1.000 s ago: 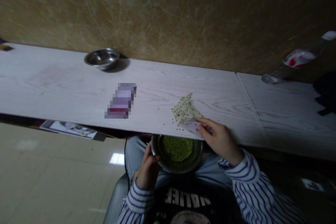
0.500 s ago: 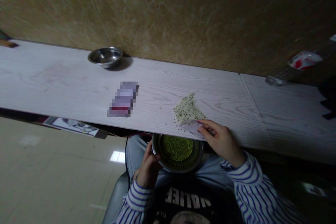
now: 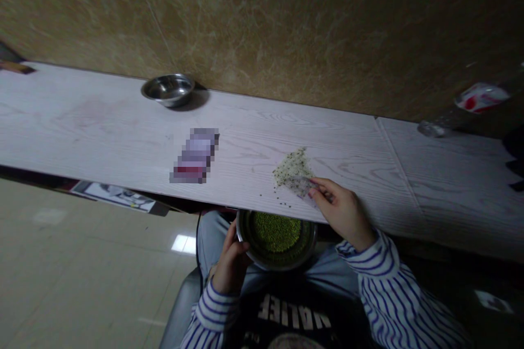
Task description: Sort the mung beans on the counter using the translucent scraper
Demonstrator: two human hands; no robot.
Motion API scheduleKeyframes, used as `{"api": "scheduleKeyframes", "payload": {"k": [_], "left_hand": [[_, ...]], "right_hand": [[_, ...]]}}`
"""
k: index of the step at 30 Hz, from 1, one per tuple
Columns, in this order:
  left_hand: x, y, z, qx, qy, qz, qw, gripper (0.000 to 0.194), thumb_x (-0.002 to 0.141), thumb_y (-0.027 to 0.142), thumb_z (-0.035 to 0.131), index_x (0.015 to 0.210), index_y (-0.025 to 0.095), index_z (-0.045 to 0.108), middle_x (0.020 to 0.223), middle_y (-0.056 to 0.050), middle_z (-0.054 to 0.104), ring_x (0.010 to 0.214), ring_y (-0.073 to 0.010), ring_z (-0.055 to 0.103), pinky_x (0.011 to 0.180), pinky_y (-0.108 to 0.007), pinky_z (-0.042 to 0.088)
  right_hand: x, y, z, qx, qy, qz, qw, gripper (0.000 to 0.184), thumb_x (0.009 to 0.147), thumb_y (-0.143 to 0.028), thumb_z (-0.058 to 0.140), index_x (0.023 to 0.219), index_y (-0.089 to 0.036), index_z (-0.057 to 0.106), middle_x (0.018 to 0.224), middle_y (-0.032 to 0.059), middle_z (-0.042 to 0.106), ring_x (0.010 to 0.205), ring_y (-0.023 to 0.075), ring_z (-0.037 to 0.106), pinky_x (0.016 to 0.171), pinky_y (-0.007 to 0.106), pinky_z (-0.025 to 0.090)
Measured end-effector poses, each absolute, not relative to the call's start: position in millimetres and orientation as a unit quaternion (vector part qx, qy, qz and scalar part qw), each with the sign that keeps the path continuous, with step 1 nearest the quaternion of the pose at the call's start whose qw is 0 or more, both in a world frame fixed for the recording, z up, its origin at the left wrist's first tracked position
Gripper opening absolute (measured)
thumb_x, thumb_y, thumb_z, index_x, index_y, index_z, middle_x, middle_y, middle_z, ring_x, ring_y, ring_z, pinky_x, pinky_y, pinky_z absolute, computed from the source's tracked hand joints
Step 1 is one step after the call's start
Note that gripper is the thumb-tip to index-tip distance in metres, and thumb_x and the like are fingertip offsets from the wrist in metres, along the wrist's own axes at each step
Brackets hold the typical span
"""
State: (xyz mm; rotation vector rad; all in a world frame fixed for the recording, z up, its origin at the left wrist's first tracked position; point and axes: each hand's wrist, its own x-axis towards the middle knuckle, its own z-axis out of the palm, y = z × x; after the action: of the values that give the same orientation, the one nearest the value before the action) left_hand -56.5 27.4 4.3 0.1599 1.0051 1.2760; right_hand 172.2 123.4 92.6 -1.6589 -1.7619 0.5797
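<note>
My left hand (image 3: 232, 264) grips the left rim of a metal bowl (image 3: 313, 240), thumb over the edge. Small green beans (image 3: 276, 232), which look like mung beans, cover its bottom. The bowl sits over my lap, partly under the table's front edge. Between the thumb and fingers of my right hand (image 3: 341, 212) is a thin, see-through plastic piece (image 3: 302, 186) with a purple tint. It lies over the near side of a spread pile of white grains mixed with green beans (image 3: 292, 166). A few loose beans are scattered just left of the plastic piece.
On the pale wood-grain table (image 3: 245, 147) lies a blurred-out flat rectangular item (image 3: 195, 155). A second metal bowl (image 3: 167, 91) stands against the wall. A clear bottle with a red-and-white label (image 3: 481, 98) is at the right. Below the table, a drawer (image 3: 118, 196) sticks out.
My right hand has moved the plastic piece slightly away from me, and it now overlaps the near part of the pile. My left hand still holds the bowl in place.
</note>
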Motion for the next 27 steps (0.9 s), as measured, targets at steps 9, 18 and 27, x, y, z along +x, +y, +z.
{"api": "scheduleKeyframes", "payload": {"k": [9,18,27], "left_hand": [[-57,28,8,0.067,0.426,0.588,0.684,0.059,0.066,0.016,0.07,0.124,0.028,0.068,0.12,-0.006,0.073,0.112,-0.0327,0.064,0.081,-0.037,0.055],[-59,29,5,0.071,0.439,0.581,0.682,0.059,0.066,0.017,0.069,0.124,0.029,0.066,0.117,-0.007,0.071,0.105,-0.0321,0.065,0.081,-0.039,0.055],[-62,28,6,0.076,0.448,0.569,0.685,0.062,0.067,0.018,0.067,0.128,0.03,0.064,0.112,-0.005,0.072,0.093,-0.0277,0.066,0.078,-0.038,0.055]], "right_hand": [[162,118,91,-0.612,-0.68,0.244,0.323,0.032,0.087,-0.029,0.059,0.111,-0.017,0.076,0.087,0.0087,0.079,0.075,0.0204,0.073,0.069,0.031,0.058],[167,125,92,-0.628,-0.665,0.228,0.333,0.031,0.087,-0.029,0.059,0.11,-0.017,0.076,0.083,0.0084,0.079,0.073,0.0204,0.073,0.065,0.029,0.057],[161,126,92,-0.613,-0.681,0.221,0.334,0.03,0.087,-0.028,0.059,0.109,-0.019,0.076,0.086,0.0078,0.079,0.074,0.0201,0.073,0.069,0.03,0.059]]}}
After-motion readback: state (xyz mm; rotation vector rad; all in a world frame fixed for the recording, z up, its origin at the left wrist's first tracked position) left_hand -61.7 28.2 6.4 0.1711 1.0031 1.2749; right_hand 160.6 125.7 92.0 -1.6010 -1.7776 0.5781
